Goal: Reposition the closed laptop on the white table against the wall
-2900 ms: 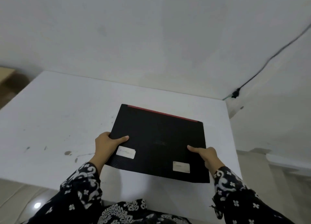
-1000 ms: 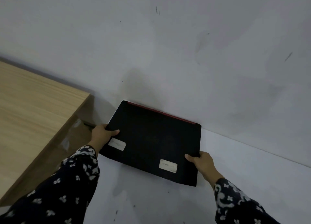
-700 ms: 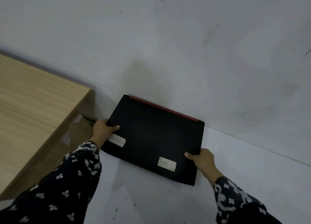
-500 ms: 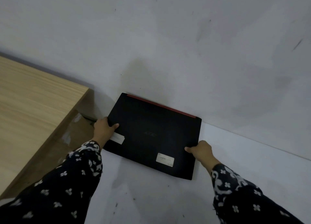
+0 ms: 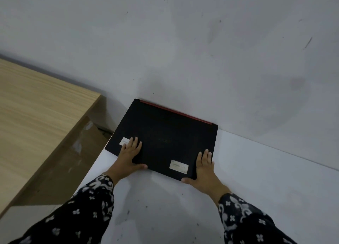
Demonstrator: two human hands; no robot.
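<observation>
The closed black laptop (image 5: 165,139) lies flat on the white table (image 5: 256,188), its red-trimmed rear edge up against the grey wall (image 5: 183,41). Its left side reaches the table's left edge. Two white stickers are on the lid. My left hand (image 5: 129,154) rests flat on the lid near the front left corner, partly covering one sticker, with its thumb along the front edge. My right hand (image 5: 204,167) lies flat on the front right corner, thumb against the front edge. Neither hand wraps around the laptop.
A light wooden table (image 5: 36,115) stands to the left, separated from the white table by a gap that shows brown floor (image 5: 73,161). Bare white tabletop extends to the right and toward me, with a few dark specks.
The laptop went from held at its sides above the table to lying flat against the wall. Both hands left the side edges and now lie flat on the lid.
</observation>
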